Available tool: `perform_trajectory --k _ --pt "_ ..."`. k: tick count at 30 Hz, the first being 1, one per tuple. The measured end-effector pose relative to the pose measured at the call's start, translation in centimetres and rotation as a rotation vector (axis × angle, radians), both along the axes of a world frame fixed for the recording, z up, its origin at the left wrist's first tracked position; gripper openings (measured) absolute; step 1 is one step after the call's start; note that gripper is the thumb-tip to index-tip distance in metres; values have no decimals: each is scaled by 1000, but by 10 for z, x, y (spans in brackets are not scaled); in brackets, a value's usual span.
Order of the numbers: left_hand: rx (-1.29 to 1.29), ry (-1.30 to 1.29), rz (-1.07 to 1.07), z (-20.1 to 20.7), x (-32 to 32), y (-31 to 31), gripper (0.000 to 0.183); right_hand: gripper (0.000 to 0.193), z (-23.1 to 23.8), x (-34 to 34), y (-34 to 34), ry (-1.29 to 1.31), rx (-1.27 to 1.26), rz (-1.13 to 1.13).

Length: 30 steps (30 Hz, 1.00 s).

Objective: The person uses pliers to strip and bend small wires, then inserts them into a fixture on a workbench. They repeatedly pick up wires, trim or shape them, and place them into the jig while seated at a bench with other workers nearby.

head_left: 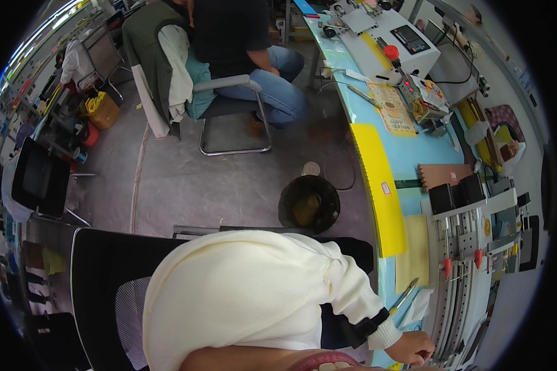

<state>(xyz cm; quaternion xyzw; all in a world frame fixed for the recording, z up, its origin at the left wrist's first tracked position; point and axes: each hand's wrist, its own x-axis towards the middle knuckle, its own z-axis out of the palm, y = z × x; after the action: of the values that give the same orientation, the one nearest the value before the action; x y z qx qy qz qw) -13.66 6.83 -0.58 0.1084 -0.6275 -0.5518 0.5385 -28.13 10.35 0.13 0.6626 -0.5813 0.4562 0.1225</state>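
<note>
My left hand (411, 347) is at the lower right, at the edge of the bench, and comes out of a white sleeve with a black wrist strap (372, 324). Its fingers are curled in; whatever they may hold is hidden. Right beside it stands a grey metal machine (458, 303) with rails and red knobs. A yellow-handled craft knife or pen-like tool (403, 297) and a crumpled white sheet (418, 307) lie just beyond the wrist. My right hand is out of view.
A yellow board (380, 191) overhangs the light-blue bench (353, 99) edge. Brown corrugated card (444, 175) and another white machine (390, 46) stand farther along. A black bin (308, 204) is on the floor. A seated co-worker (232, 55) occupies a chair; an empty-backed black chair (41, 179) stands left.
</note>
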Motion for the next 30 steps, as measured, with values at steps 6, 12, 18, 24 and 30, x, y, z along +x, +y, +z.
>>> perform_trajectory --k 6,12,18,24,30 --pt "255 61 -125 15 10 25 11 53 24 15 77 28 -155 -9" --pt "494 -64 -395 6 16 25 11 51 38 35 91 202 -45 -64" --pt "635 -33 -415 14 26 24 14 88 43 21 91 136 107 -30" --pt "648 8 -433 26 50 -3 13 79 57 -61 79 66 120 -206" --pt "611 13 -401 29 70 -26 16 71 67 -111 65 223 275 -311"
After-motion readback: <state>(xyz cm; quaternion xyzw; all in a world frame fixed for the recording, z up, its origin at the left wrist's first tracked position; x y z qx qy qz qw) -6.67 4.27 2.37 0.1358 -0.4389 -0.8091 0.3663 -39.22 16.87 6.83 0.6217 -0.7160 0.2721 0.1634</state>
